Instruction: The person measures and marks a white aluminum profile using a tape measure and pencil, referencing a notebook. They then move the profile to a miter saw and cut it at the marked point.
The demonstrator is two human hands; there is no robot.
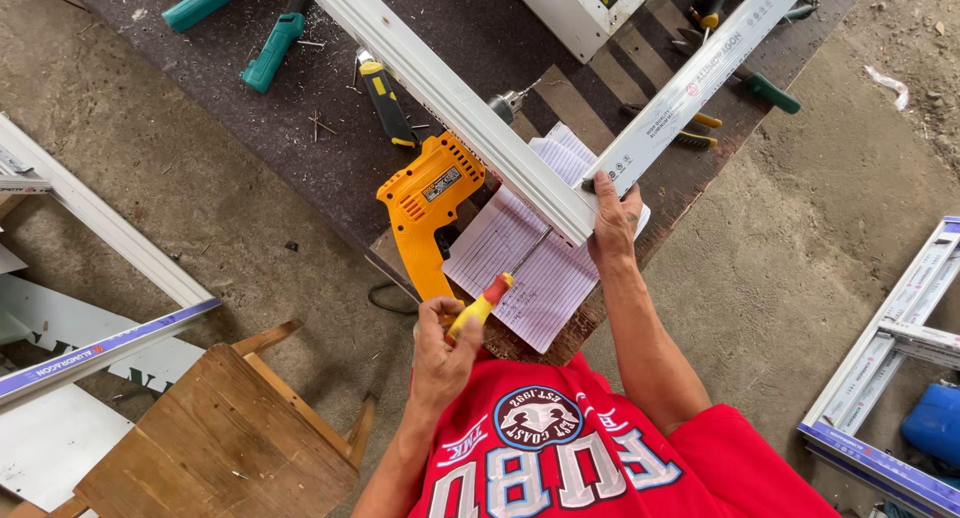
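A dark counter (300, 128) fills the upper middle of the view, and its near corner points toward the person. Across it two long white frame profiles (450, 98) are laid so that they meet in a mitred corner joint (580, 213) just over that near corner, where the work is easy to reach. The joint is steadied by the right hand (612, 218), which is closed over the end of the right-hand profile, thumb on top, so that the pieces are kept from shifting.

An orange electric drill (425, 213) is left lying on its side beside the joint, partly under the left-hand profile. A sheet of lined paper (530, 278) is spread under the joint and hangs over the near edge.

A screwdriver (490, 298) with a yellow and red handle is gripped in the left hand (442, 353), fingers wrapped round the handle. Its slim metal shaft is pointed up at the underside of the joint, apparently in line with a fastening there, though the tip itself cannot be made out.

Green-handled tools (270, 53) and loose screws lie near the far left edge.
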